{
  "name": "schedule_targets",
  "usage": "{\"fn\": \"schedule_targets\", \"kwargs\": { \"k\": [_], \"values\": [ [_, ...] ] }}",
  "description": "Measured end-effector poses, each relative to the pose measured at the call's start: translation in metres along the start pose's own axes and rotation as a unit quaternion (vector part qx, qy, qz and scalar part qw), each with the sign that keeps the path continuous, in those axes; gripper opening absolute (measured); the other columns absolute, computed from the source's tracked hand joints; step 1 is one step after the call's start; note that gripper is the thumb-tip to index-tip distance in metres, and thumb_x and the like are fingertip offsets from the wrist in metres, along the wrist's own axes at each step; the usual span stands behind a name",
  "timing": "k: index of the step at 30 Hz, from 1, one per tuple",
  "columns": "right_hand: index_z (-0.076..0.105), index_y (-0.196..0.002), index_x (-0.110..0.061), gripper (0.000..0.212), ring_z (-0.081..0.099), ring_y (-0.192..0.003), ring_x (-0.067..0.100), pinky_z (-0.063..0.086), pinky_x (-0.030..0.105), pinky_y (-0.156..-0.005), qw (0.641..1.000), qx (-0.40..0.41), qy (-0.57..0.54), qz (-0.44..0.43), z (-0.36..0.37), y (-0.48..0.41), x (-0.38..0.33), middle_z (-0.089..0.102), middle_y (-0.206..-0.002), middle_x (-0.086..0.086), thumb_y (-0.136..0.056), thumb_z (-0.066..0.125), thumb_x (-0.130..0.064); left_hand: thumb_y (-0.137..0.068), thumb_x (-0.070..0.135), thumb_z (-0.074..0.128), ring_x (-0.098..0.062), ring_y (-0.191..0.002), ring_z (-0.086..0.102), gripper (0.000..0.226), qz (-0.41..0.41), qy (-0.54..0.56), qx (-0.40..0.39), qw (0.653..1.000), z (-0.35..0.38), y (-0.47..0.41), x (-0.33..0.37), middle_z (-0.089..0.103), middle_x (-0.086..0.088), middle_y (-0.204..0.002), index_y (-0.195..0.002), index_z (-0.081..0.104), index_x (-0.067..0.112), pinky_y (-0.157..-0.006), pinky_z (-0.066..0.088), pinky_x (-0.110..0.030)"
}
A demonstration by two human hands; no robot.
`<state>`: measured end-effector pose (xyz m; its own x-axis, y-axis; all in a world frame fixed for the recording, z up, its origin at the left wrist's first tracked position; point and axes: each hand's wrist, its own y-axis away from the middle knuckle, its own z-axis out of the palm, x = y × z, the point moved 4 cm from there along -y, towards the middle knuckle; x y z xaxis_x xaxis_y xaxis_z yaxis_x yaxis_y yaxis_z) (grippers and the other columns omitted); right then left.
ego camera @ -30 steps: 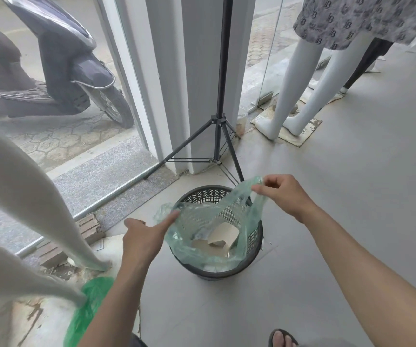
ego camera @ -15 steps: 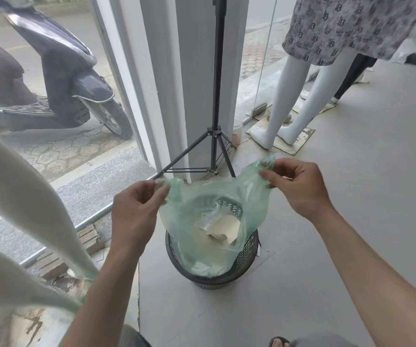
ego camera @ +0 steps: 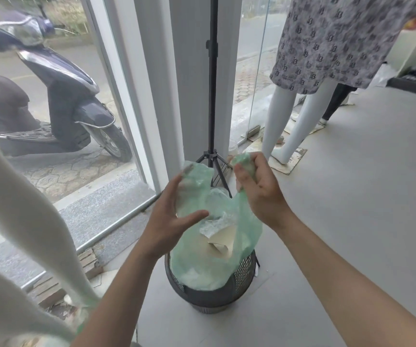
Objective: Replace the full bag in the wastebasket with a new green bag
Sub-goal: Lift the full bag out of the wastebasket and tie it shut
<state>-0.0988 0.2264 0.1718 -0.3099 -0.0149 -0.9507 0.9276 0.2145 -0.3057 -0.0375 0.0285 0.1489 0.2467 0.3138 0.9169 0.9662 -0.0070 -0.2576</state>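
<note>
A black mesh wastebasket (ego camera: 212, 294) stands on the grey floor below my hands. A translucent green bag (ego camera: 227, 221) full of crumpled paper and plastic rises halfway out of it. My right hand (ego camera: 257, 189) is closed around the bag's right handle, bunched in the fist. My left hand (ego camera: 174, 216) has its fingers on the bag's left handle, thumb spread below it. The two handles are close together above the basket. A scrap of brighter green plastic (ego camera: 81, 326) shows at the lower left, behind my left forearm.
A black tripod stand (ego camera: 212, 101) rises just behind the basket against a white pillar (ego camera: 194, 83). A glass wall (ego camera: 51, 108) with a scooter outside is on the left. A white mannequin's legs (ego camera: 26, 209) are close on the left; another dressed mannequin (ego camera: 302, 108) stands at the back right.
Both hands have lifted the bag's handles higher and brought them closer together. The bag has risen further out of the basket. The right hand has bunched its handle into a fist.
</note>
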Motion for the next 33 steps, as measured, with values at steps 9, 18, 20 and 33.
{"fn": "schedule_targets", "kwargs": {
  "k": [9, 18, 20, 33],
  "values": [
    [0.053, -0.1, -0.016, 0.039, 0.075, -0.088, 0.036, 0.062, 0.053, -0.081, 1.0, -0.016, -0.003, 0.011, 0.04, -0.005, 0.002, 0.073, -0.099, 0.022, -0.081, 0.086, -0.022, -0.072, 0.031, 0.091, -0.037, -0.084, 0.072, 0.062, -0.004, 0.057, 0.049, 0.997, 0.012, -0.017, -0.002, 0.076, -0.008, -0.092, -0.117, 0.048, 0.026, -0.078, 0.057, -0.059],
    [0.057, -0.1, -0.009, 0.02, 0.057, -0.066, 0.015, 0.047, 0.029, -0.067, 0.992, -0.016, -0.119, 0.043, 0.037, -0.002, 0.005, 0.059, -0.076, 0.002, -0.091, 0.073, -0.019, -0.09, 0.026, 0.067, -0.038, -0.098, 0.072, 0.028, -0.128, 0.278, 0.006, 0.952, 0.017, -0.008, -0.039, 0.077, -0.021, -0.097, -0.1, 0.076, 0.001, -0.099, 0.05, -0.054],
    [0.057, -0.1, -0.007, 0.023, 0.043, -0.061, 0.018, 0.035, 0.034, -0.063, 0.979, -0.014, -0.19, 0.066, 0.036, 0.0, 0.01, 0.046, -0.071, 0.005, -0.092, 0.06, -0.029, -0.096, 0.016, 0.056, -0.033, -0.087, 0.068, 0.019, -0.115, 0.403, 0.009, 0.908, 0.016, -0.011, -0.039, 0.071, -0.015, -0.079, -0.094, 0.069, 0.001, -0.099, 0.05, -0.047],
    [0.047, -0.114, -0.026, 0.044, 0.077, -0.081, 0.013, 0.054, 0.021, -0.081, 0.987, -0.129, 0.058, -0.071, 0.04, 0.011, -0.018, 0.08, -0.091, 0.0, -0.09, 0.074, -0.001, -0.093, -0.012, 0.047, -0.014, -0.052, 0.041, 0.018, -0.134, 0.158, 0.01, 0.978, 0.028, -0.025, -0.017, 0.047, -0.012, -0.066, -0.092, 0.065, -0.007, -0.049, 0.044, -0.017]
  ]
}}
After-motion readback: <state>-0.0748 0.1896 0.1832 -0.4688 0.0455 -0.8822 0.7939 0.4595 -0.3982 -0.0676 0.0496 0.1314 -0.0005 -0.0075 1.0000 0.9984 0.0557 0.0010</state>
